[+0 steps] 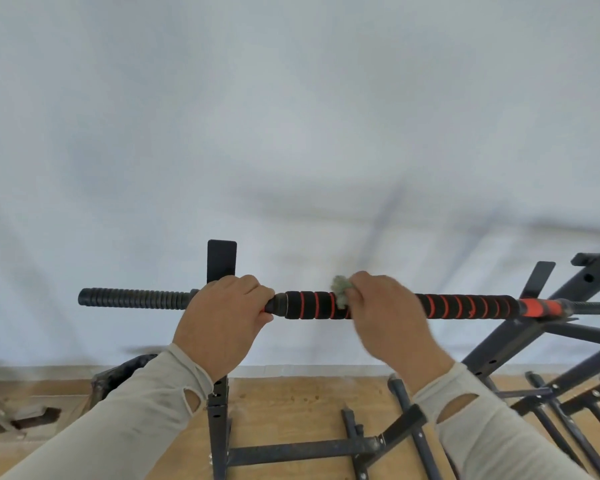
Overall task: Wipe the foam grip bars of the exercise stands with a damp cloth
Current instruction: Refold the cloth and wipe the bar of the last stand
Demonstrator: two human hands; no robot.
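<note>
Counting: one foam grip bar (312, 304), one cloth (340, 291), two hands.
Left hand (222, 320): curled round bar, frame centre.
Right hand (381, 317): pinching cloth against bar.

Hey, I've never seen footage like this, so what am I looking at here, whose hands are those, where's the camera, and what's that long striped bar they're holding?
There is one picture, taken by a wide-angle camera worn on a person's head, looking forward and down, so the two hands belong to the wearer. No robot is involved. The long horizontal bar belongs to a black metal exercise stand; part of it is covered in black foam with orange stripes. The left hand grips the bar near the stand's upright post. The right hand holds a small greyish-green cloth against the foam, apparently wiping it. More black metal frames stand to the right, on a wooden floor in front of a pale wall.
</note>
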